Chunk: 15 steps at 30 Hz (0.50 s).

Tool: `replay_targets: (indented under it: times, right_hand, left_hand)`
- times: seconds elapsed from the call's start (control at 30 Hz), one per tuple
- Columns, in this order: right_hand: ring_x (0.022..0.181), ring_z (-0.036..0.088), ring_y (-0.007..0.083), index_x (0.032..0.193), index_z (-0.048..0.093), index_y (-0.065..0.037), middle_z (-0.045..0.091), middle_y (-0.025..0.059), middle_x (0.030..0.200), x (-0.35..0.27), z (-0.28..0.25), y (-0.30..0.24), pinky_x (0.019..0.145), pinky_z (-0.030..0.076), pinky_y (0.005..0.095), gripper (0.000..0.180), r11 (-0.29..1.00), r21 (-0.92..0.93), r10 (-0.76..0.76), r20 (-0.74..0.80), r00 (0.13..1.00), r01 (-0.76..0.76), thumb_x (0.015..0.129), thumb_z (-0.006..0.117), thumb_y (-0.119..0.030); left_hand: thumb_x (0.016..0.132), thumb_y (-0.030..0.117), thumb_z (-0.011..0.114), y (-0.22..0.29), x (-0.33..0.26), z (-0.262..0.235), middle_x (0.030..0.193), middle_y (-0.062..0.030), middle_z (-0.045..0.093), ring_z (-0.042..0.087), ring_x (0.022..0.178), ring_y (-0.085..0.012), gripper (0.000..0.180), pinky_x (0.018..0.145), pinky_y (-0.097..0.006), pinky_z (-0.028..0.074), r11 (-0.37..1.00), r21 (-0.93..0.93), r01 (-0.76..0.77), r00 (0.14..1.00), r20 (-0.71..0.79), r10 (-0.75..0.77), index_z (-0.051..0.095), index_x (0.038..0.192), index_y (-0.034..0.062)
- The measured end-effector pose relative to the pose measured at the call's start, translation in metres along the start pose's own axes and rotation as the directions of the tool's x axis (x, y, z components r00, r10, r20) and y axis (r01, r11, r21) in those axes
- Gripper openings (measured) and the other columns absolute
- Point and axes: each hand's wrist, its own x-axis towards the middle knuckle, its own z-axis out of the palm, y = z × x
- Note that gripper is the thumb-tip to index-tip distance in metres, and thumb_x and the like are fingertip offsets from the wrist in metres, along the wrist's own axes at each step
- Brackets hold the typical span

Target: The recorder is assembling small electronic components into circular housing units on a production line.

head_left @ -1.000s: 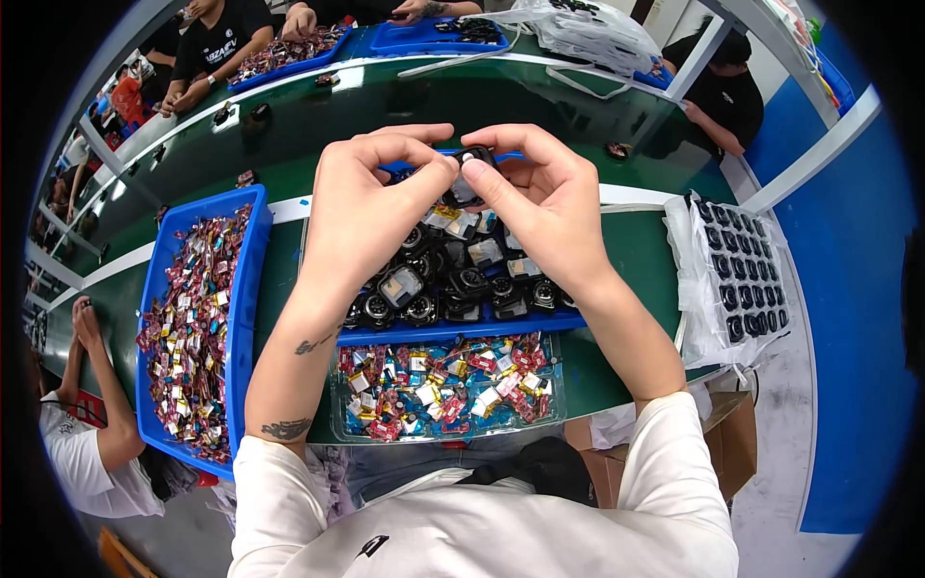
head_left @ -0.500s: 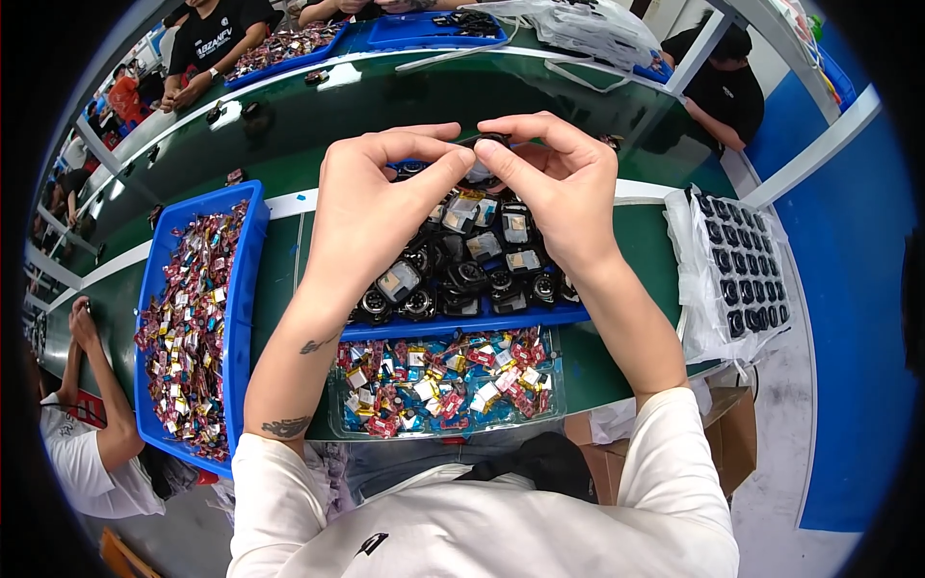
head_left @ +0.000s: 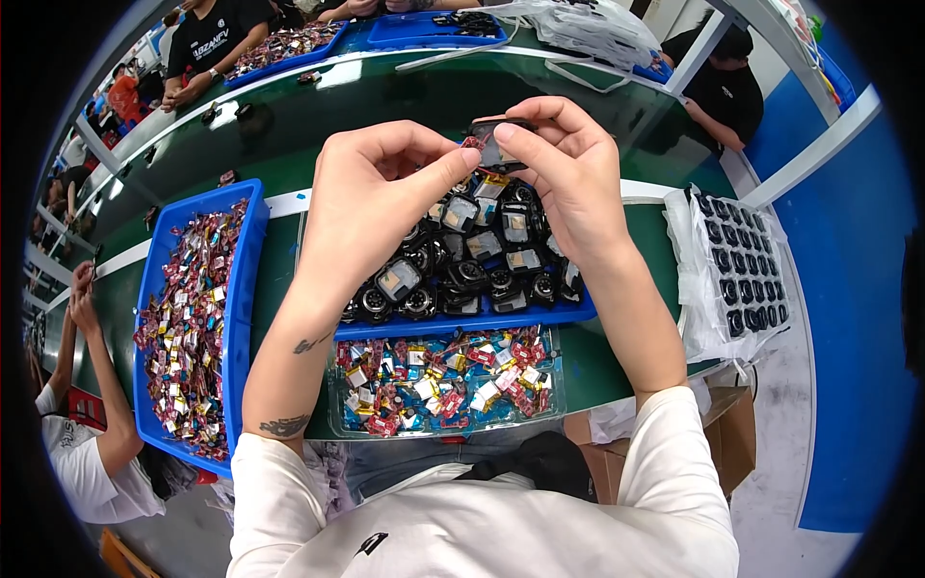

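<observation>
The left hand (head_left: 378,188) pinches a red board (head_left: 472,143) at the left edge of a black case (head_left: 490,155); the right hand (head_left: 575,181), nearer the case, grips it from the right, over the blue tray's (head_left: 462,329) far part. The case's long axis is unclear.

- Beyond the grip, I see a long green work surface (head_left: 405,91), glossy enough to throw light back at my camera.
- Below the grip, a pale rail (head_left: 644,194) runs out to either side (my fisheye view bends it).
- Well right of the grip, I have a white frame post (head_left: 819,149) slanting across blue flooring (head_left: 858,385).
- Right and nearer than the grip, I make out scuffed, pale floor (head_left: 788,462).
</observation>
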Motion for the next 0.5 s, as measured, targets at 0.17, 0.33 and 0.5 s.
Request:
replay_targets:
  times: [0.17,0.33,0.5]
  right_hand:
    - [0.083,0.064,0.0127,0.096,0.055,0.000,0.066,0.0139,0.097,-0.002,0.003,0.001,0.074,0.053,0.0251,0.016,0.991,-0.080,-0.112,-0.029,0.993,0.109,0.083,0.065,0.003]
    - [0.083,0.063,0.0131,0.087,0.051,0.000,0.066,0.0162,0.097,-0.004,0.007,0.002,0.075,0.053,0.0263,0.017,0.936,-0.210,-0.292,-0.009,0.956,0.284,0.079,0.063,0.009]
    - [0.082,0.063,0.0117,0.084,0.050,-0.001,0.064,0.0128,0.094,-0.004,0.009,0.001,0.068,0.055,0.0235,0.019,0.938,-0.206,-0.278,0.042,0.960,0.281,0.077,0.066,0.008]
  left_hand:
    - [0.084,0.011,0.071,0.000,-0.001,0.001,0.081,-0.0032,0.068,0.061,0.076,-0.0060,0.015,0.068,-0.019,0.047,0.970,-0.235,0.058,0.987,0.160,-0.020,0.070,0.091,-0.0017]
    - [0.084,0.012,0.071,-0.008,0.001,-0.001,0.084,-0.0054,0.069,0.063,0.079,-0.0084,0.015,0.074,-0.023,0.049,0.927,-0.357,0.114,0.977,0.208,-0.040,0.069,0.093,-0.0009]
    - [0.084,0.012,0.072,-0.009,0.003,-0.002,0.082,-0.0055,0.069,0.064,0.079,-0.0091,0.015,0.073,-0.022,0.049,0.951,-0.281,0.129,0.983,0.160,-0.086,0.069,0.093,0.0000]
